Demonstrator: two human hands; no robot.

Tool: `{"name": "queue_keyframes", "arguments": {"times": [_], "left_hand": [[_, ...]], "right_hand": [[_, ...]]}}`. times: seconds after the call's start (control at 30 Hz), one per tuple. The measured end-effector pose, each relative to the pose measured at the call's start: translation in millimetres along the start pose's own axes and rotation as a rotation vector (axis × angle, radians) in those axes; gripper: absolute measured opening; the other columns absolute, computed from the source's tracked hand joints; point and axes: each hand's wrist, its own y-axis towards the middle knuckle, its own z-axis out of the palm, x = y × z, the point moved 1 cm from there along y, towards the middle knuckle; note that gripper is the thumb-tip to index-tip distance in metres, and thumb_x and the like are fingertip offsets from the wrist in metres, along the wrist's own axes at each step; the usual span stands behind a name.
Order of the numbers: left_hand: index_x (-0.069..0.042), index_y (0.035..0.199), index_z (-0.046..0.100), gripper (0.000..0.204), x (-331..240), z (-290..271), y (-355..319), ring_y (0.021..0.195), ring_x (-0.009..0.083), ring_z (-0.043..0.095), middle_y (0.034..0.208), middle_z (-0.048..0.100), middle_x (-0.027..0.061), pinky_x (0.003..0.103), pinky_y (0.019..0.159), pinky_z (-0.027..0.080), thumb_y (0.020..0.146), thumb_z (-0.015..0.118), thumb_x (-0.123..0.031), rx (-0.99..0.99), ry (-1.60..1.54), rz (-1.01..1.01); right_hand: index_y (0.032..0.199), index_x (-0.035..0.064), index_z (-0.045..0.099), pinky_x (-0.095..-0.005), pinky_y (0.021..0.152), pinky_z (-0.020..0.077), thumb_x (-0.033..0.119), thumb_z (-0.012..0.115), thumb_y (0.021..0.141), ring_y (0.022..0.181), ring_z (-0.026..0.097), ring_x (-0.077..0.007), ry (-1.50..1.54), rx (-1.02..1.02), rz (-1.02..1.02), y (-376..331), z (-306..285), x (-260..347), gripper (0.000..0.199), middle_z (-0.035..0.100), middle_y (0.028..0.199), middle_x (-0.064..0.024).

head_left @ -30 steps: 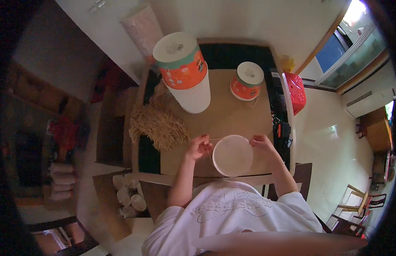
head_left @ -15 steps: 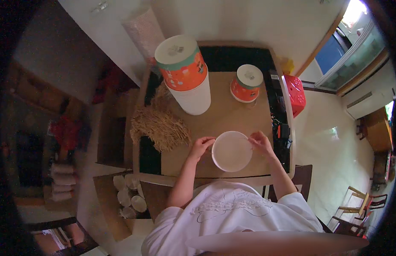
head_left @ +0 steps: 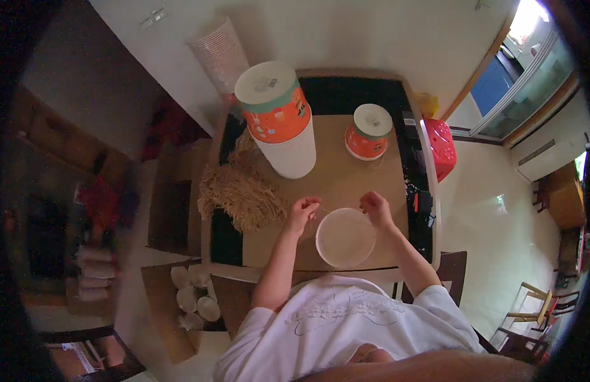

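A round white lid-like disc (head_left: 345, 237) lies on the brown table (head_left: 333, 181) right in front of me. My left hand (head_left: 302, 213) is raised at its upper left rim with the fingers pinched together. My right hand (head_left: 376, 208) hovers at its upper right rim, fingers also pinched. A thin pale strand seems to run between the two hands over the disc's far edge; it is too fine to see clearly. A heap of tan straw-like strands (head_left: 241, 191) lies left of my left hand.
A tall stack of white and orange paper tubs (head_left: 277, 118) stands at the table's back left, a short one (head_left: 368, 132) at the back right. A red plastic stool (head_left: 440, 148) is right of the table. White cups (head_left: 193, 296) sit in a box at the lower left.
Both hands have lifted off the disc's sides and moved up to its far edge, now pinched. The disc has stayed in about the same place.
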Motion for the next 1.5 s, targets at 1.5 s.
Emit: {"name": "queue_keyframes", "arguments": {"times": [1.5], "left_hand": [[-0.013, 0.095, 0.06, 0.037, -68, 62, -69, 0.083, 0.0205, 0.052, 0.098, 0.051, 0.0063, 0.031, 0.067, 0.046, 0.062, 0.059, 0.003, -0.064, 0.957, 0.948]], "right_hand": [[0.111, 0.005, 0.041, -0.0241, 0.067, 0.0441, -0.002, 0.064, 0.067, 0.078, 0.052, -0.0092, -0.019, 0.492, -0.158, 15, -80, 87, 0.05, 0.048, 0.093, -0.0014]]}}
